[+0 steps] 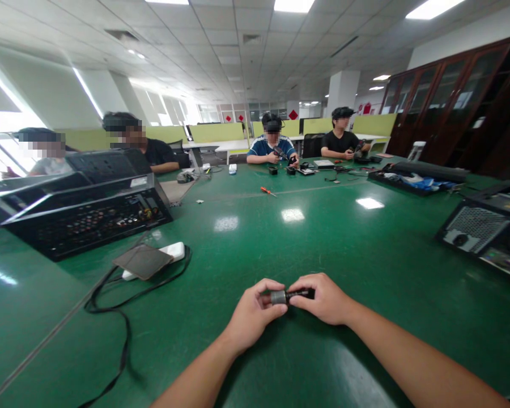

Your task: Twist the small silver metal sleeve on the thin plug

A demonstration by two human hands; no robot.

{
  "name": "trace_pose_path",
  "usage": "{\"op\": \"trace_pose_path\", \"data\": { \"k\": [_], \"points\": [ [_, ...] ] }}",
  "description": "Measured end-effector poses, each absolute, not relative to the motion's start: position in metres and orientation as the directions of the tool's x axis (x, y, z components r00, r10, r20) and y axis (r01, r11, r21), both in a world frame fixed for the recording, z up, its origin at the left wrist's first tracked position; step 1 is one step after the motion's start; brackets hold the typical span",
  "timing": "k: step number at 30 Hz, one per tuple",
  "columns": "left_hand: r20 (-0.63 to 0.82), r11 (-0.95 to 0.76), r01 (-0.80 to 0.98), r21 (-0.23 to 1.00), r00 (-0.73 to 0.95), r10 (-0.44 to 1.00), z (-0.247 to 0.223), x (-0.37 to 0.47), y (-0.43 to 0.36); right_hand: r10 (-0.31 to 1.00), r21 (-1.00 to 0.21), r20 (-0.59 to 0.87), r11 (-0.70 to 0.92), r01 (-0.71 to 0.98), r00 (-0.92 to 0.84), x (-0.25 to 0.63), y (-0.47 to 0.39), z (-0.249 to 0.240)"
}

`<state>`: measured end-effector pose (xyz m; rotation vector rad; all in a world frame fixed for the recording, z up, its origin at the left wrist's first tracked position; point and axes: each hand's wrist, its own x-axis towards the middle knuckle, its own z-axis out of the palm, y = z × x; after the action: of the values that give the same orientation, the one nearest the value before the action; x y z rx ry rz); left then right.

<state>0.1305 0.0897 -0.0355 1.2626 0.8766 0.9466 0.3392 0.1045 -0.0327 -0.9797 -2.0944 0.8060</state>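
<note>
Just above the green tabletop at the near middle, my two hands meet over a small part. My left hand (259,310) is closed around its grey metal cylinder (278,297), thumb below and fingers above. A dark, narrow rod-like piece (296,293) lies in line with the cylinder, pinched by my right hand (321,297). Whether the two pieces are joined cannot be made out, and my right fingers hide part of the dark one. The exact kind of part is too small to tell.
Left are an open black computer case (89,221), a white power strip (176,251) under a dark flat pad (143,260), and a black cable (127,334). Another case (484,226) stands right. A screwdriver (267,191) and black tray (420,182) lie farther off. Several people sit opposite.
</note>
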Motion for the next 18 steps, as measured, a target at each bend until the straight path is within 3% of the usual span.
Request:
{"op": "trace_pose_path", "data": {
  "k": [18],
  "points": [
    [-0.013, 0.051, -0.097, 0.994, 0.358, 0.934, -0.0336, 0.1314, 0.0887, 0.816, -0.735, 0.294, 0.526, 0.428, -0.499, 0.3418, 0.1047, -0.0309]
  ]
}}
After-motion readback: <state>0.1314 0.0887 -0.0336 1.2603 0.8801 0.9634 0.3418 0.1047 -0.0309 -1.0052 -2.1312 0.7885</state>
